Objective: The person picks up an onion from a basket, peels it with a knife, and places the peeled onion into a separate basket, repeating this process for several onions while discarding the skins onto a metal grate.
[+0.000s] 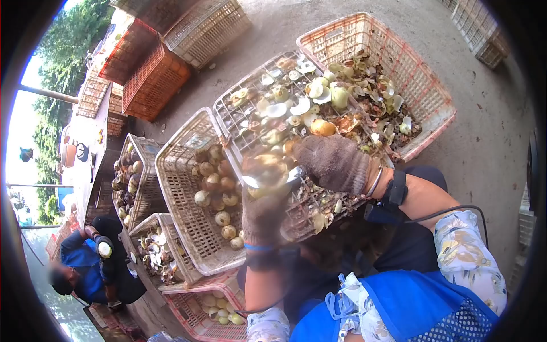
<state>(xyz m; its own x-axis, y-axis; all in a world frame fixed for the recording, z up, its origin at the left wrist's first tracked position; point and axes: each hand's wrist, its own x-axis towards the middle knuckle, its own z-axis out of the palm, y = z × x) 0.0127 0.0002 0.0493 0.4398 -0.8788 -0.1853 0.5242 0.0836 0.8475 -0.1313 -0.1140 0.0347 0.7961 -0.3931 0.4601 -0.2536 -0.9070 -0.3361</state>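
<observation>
My left hand, in a brown knitted glove, holds an onion that is blurred by motion. Close to its right is my right hand, also gloved, with its fingers closed on a small knife; only a shiny bit of its blade shows beside the onion. Both hands are above an upturned crate whose grid carries onion pieces, peel and a whole yellowish onion.
Left of the hands stands a crate of onions; beyond the grid, a crate of peelings. A smaller crate of pale onions is at the bottom. A co-worker sits at the lower left; orange crates are stacked at the upper left.
</observation>
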